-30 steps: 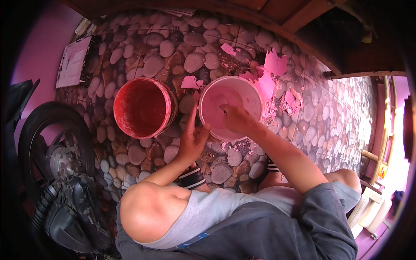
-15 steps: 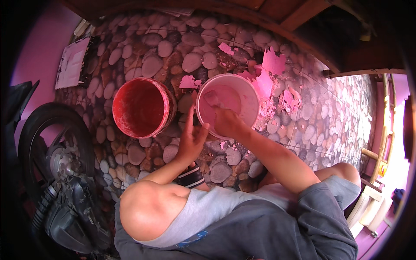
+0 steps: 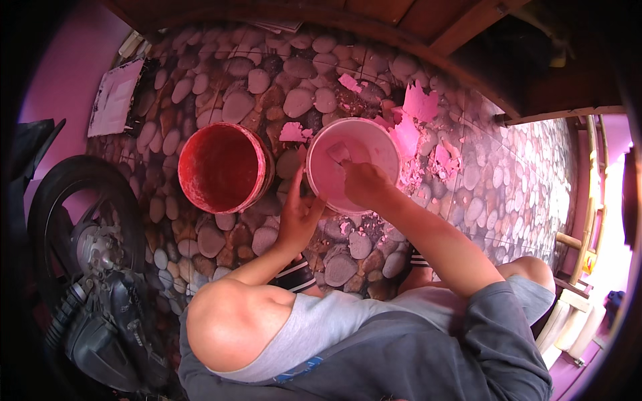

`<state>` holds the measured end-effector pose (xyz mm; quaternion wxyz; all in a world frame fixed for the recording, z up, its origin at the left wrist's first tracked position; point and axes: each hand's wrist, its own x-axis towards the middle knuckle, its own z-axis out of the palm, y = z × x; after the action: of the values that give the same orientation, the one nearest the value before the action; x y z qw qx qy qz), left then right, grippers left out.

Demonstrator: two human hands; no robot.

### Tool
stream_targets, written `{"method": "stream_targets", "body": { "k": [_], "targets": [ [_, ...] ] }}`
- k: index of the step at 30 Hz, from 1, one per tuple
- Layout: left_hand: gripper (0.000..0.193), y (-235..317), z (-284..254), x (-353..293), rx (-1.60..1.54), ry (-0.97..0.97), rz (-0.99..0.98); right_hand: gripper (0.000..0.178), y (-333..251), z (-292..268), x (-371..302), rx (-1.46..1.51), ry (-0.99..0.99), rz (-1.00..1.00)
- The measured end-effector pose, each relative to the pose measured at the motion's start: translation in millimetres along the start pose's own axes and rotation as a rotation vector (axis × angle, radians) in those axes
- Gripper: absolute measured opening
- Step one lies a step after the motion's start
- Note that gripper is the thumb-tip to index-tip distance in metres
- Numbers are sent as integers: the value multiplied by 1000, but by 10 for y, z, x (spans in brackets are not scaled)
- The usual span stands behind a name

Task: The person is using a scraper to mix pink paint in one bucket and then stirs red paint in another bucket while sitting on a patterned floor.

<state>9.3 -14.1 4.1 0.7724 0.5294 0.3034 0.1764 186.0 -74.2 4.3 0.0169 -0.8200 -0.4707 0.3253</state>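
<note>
1. One black motorbike wheel [image 3: 95, 248] stands between eight and nine o'clock, with the pale bucket [image 3: 386, 150] taken as the dial's centre.
2. The red bucket [image 3: 200, 160], its mouth facing up, sits at nine o'clock, apart from the pale one.
3. The person's left hand [image 3: 299, 217] rests against the pale bucket's side between seven and eight o'clock, thumb and fingers apart.
4. The pale bucket stands on the pebble-patterned floor [image 3: 495, 174], pink material [image 3: 326, 172] inside.
5. A flat-bladed tool [image 3: 339, 153] reaches into it, blade toward eleven o'clock.
6. The right hand [image 3: 368, 186] is clamped around the tool's mostly hidden handle, above the bucket's five-o'clock side.
7. Pink flakes [image 3: 420, 103] lie between one and three o'clock.
</note>
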Motion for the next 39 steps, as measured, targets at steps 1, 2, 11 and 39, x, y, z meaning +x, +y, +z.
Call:
{"method": "stream_targets", "body": {
  "k": [1,2,11,39],
  "targets": [
    [68,-11,8,8,-34,-7,-11,35,2,1,9,-4,0,-1],
    [68,-20,14,16,-67,-12,-22,34,7,3,18,-8,0,-3],
    [64,-124,-59,24,5,-17,40,28,82,242,76,-70,294,-200],
    [46,123,9,249,339,168,248,39,-42,-197,75,531,-17,135]
  ]
}}
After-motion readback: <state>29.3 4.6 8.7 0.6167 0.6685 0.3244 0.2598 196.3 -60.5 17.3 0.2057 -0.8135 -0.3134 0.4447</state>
